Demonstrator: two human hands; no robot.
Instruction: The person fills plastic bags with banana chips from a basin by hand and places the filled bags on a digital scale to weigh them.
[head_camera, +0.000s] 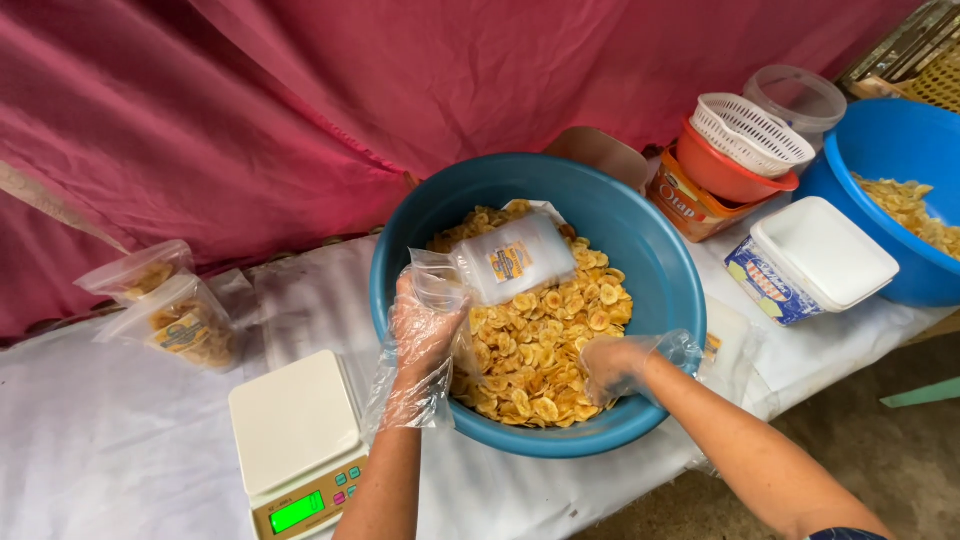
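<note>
A big teal basin (650, 250) on the white-covered table holds a heap of yellow banana chips (545, 340). My left hand (422, 325), in a thin clear plastic glove, holds an empty clear pouch (505, 262) with a small label over the chips, its mouth toward my hand. My right hand (612, 365), also gloved, is down in the chips at the basin's near right side, fingers closed around some chips.
A white digital scale (295, 430) with a lit green display sits near left. Two filled chip bags (165, 305) stand far left. At right are a white-lidded tub (815, 255), stacked colanders (745, 145) and a blue basin (890, 160) of chips. A red cloth hangs behind.
</note>
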